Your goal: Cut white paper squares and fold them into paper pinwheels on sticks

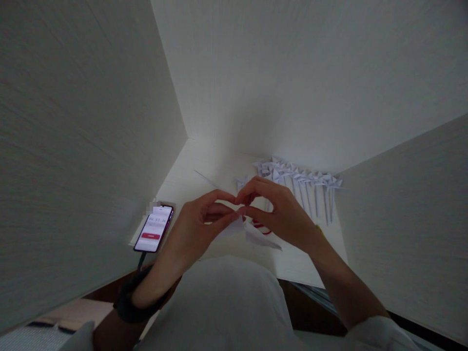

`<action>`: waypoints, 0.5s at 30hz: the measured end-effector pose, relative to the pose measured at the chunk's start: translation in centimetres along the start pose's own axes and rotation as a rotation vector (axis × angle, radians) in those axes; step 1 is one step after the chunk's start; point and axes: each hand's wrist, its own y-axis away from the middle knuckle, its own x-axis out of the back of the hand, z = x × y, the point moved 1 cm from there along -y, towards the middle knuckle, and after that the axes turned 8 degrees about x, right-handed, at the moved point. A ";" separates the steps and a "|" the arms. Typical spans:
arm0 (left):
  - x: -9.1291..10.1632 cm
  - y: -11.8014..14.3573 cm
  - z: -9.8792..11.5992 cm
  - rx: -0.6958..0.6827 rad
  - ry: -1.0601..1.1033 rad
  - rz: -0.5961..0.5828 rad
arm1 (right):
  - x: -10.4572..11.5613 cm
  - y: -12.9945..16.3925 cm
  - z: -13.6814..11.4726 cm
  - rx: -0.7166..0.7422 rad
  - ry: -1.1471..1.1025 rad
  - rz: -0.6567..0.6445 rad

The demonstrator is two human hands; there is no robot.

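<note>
My left hand [193, 229] and my right hand [281, 212] meet fingertip to fingertip over a white desk [190, 180]. Both pinch a small piece of white paper [252, 233] that hangs folded beneath the fingers. A row of several folded white paper pinwheels on sticks [303, 183] lies just behind my right hand. Something red [261, 228] shows under the paper, mostly hidden. A dark band sits on my left wrist.
A phone [153, 228] with a lit screen lies at the desk's left, a cable leading off its near end. White panels wall in the desk on the left, back and right. A thin white stick [206, 179] lies behind my left hand.
</note>
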 end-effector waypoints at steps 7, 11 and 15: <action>0.0 0.4 -0.2 0.015 -0.051 0.081 | -0.4 0.0 0.7 -0.112 -0.179 -0.078; -0.1 0.3 0.0 0.013 -0.042 0.105 | -1.4 0.3 0.4 -0.099 0.033 -0.024; 0.0 -0.2 0.0 0.009 0.011 0.086 | -1.9 0.4 0.4 -0.038 0.209 0.071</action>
